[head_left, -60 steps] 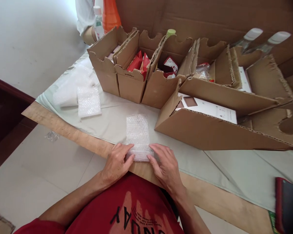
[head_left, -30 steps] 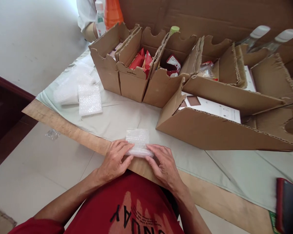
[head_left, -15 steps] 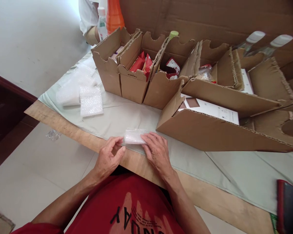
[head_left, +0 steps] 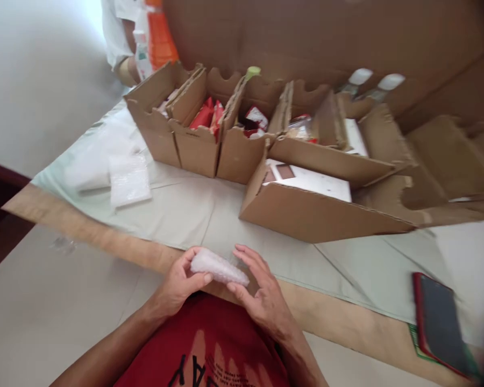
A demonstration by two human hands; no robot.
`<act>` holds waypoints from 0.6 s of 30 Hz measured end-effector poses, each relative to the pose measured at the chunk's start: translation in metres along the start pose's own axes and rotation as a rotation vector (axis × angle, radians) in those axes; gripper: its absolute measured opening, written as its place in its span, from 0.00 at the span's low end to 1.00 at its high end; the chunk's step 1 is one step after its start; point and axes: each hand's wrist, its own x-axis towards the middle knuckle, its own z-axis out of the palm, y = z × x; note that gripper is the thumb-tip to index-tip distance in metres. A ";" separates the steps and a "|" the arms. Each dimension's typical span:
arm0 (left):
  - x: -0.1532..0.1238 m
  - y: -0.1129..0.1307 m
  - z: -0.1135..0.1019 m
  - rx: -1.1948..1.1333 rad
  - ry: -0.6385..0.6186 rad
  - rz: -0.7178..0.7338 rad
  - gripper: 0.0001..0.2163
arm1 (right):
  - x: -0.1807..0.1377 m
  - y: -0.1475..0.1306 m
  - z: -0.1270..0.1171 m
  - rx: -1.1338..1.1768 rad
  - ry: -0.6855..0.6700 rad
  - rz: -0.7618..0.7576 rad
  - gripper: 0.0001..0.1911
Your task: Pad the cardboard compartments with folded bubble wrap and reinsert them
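Note:
A small roll of bubble wrap (head_left: 218, 266) is lifted just above the table's near edge. My left hand (head_left: 180, 284) pinches its left end between thumb and fingers. My right hand (head_left: 258, 293) sits against the roll's right end, fingers stretched out and slightly curved, touching it from below. Whatever is wrapped inside the roll is hidden.
A row of open cardboard boxes (head_left: 204, 141) with red packets stands at the back, and a long low box (head_left: 306, 209) holds a white carton. Flat bubble-wrap sheets (head_left: 127, 180) lie at left. A dark phone (head_left: 439, 322) lies at right. Another person's sleeve (head_left: 115, 32) shows top left.
The bubble-wrap sheet was rolled up from flat into a tight roll, then lifted off the table into both hands. The view has swung a little to the right.

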 end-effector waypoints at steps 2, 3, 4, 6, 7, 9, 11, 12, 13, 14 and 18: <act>0.000 -0.001 0.006 0.027 -0.054 -0.001 0.21 | -0.008 0.002 -0.009 0.156 -0.023 0.084 0.28; 0.002 -0.001 0.010 0.037 -0.081 -0.001 0.20 | -0.011 0.002 -0.016 0.213 -0.031 0.108 0.26; 0.004 -0.002 0.013 0.046 -0.110 0.002 0.20 | -0.014 0.002 -0.024 0.243 -0.022 0.121 0.23; 0.011 -0.003 0.020 0.050 -0.168 0.049 0.22 | -0.020 -0.004 -0.049 0.206 0.040 0.108 0.16; 0.016 -0.003 0.023 0.047 -0.195 0.096 0.24 | -0.023 -0.009 -0.065 0.152 0.092 0.081 0.15; 0.027 -0.004 0.026 0.045 -0.238 0.201 0.28 | -0.026 -0.022 -0.104 0.028 0.265 -0.004 0.15; 0.038 -0.005 0.027 0.072 -0.245 0.266 0.27 | -0.023 -0.037 -0.148 -0.117 0.560 -0.053 0.17; 0.044 -0.006 0.026 0.097 -0.240 0.267 0.26 | -0.017 -0.044 -0.169 -0.220 0.715 -0.048 0.17; 0.048 -0.008 0.025 0.123 -0.230 0.251 0.24 | -0.010 -0.050 -0.188 -0.349 0.829 -0.032 0.18; 0.052 -0.010 0.024 0.147 -0.221 0.230 0.22 | 0.000 -0.054 -0.205 -0.503 0.873 -0.002 0.20; 0.057 -0.021 0.020 0.256 -0.234 0.200 0.18 | 0.047 -0.064 -0.242 -1.135 0.496 0.277 0.21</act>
